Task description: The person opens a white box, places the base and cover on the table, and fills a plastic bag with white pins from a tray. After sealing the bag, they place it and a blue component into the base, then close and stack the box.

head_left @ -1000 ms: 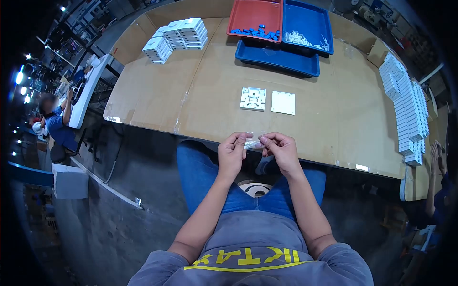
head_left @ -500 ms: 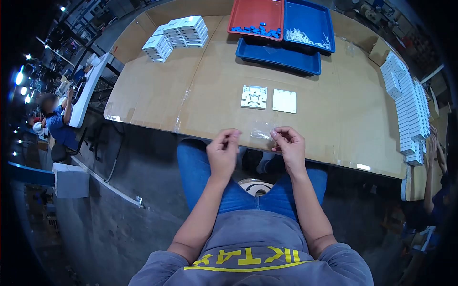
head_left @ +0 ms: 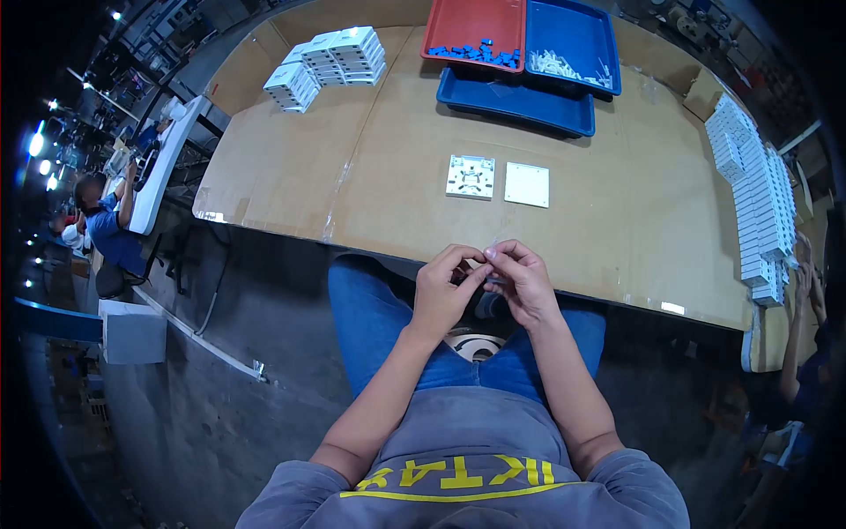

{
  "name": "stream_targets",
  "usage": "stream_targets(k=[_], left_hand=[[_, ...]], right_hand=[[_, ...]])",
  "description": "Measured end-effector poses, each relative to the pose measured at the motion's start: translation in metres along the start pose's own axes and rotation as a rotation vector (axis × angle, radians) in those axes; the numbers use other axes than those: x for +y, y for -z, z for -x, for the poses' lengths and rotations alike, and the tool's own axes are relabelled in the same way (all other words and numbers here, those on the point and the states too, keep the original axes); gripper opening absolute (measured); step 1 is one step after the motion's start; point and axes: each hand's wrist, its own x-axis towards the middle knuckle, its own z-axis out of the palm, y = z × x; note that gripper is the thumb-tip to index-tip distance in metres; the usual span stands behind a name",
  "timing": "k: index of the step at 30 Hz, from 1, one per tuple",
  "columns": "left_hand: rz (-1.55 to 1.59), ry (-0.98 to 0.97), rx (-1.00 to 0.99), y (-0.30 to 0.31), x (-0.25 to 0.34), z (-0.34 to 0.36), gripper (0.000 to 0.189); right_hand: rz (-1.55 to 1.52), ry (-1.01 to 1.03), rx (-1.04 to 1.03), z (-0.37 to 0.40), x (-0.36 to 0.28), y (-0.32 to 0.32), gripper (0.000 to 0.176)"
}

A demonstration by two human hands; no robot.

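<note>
Over the table's front edge, my left hand (head_left: 448, 289) and my right hand (head_left: 523, 280) meet with their fingertips pinched together. A bit of clear plastic bag (head_left: 495, 243) shows at the fingertips of my right hand; most of it is hidden. What my left fingers pinch is too small to make out. Beyond the hands, a white square housing with inner parts (head_left: 471, 177) lies on the table, and a plain white square plate (head_left: 527, 185) lies just right of it.
A red tray (head_left: 471, 26) holds blue pieces and a blue tray (head_left: 573, 31) holds white pieces; a smaller blue tray (head_left: 515, 104) sits in front. White units are stacked at the left back (head_left: 339, 55) and right edge (head_left: 758, 207). Co-workers sit left (head_left: 115, 234) and right.
My left hand has moved right and now meets my right hand. The clear bag has left the table surface and is gathered up at my fingers.
</note>
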Motion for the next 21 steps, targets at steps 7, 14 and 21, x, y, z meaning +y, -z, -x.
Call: stream_targets(k=[7,14,21], left_hand=[[0.042,0.089,0.009,0.000,-0.003,0.000,0.014],[0.086,0.120,0.013,-0.002,-0.007,0.001,0.015],[0.211,0.230,0.113,-0.007,-0.017,0.003,0.011]], right_hand=[[0.091,0.013,-0.003,-0.001,0.001,0.005,0.011],[0.092,-0.032,0.011,0.002,-0.004,0.003,0.013],[0.354,0.226,0.082,-0.002,0.003,0.005,0.008]])
